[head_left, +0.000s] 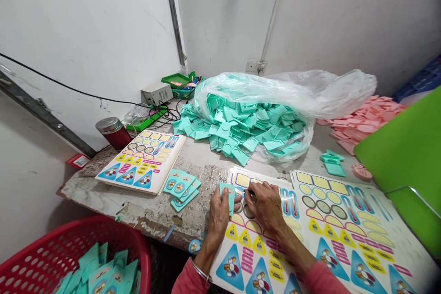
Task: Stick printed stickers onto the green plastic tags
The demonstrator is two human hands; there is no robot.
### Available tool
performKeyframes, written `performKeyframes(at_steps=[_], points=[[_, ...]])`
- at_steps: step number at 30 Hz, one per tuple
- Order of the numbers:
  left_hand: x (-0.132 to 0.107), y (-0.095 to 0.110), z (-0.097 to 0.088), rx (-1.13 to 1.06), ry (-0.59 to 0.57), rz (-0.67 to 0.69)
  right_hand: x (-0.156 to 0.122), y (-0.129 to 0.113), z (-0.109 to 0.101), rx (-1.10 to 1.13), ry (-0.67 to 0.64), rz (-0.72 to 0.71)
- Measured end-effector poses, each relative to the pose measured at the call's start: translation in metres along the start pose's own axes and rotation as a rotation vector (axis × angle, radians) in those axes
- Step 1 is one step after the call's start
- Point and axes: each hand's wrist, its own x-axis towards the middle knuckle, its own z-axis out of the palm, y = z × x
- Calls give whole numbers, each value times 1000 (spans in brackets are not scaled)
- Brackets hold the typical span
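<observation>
My left hand (220,209) is closed around a small teal plastic piece (228,191), held upright over a sticker sheet (255,257). My right hand (266,206) sits beside it with fingertips pinched on a small sticker (240,191) at the piece's edge. The sheet under both hands shows yellow, pink and blue triangle stickers. Several finished teal pieces with stickers (181,188) lie just left of my hands.
A clear plastic bag spilling teal pieces (248,124) fills the table's middle back. Pink pieces (365,121) are heaped at right, next to green boards (406,161). More sticker sheets lie at left (143,161) and right (351,220). A red basket (69,257) holds stickered pieces at lower left.
</observation>
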Motion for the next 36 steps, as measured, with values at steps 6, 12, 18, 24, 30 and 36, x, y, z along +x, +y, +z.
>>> performKeyframes(at_steps=[6,12,18,24,30,36], points=[[-1,2,1,51,-4,45,6,3,-1,130,-61,129],[1,-1,0,106,2,70,33,6,-4,320,-196,315],[0,-3,1,49,20,69,50,13,-12,632,-238,330],[-22,11,2,-59,10,59,26,13,-46,774,-97,265],[-47,28,12,-256,-67,-77,-5,-17,-71,770,-90,163],[-51,25,16,-332,-62,-107,-19,-29,-71,806,-158,142]])
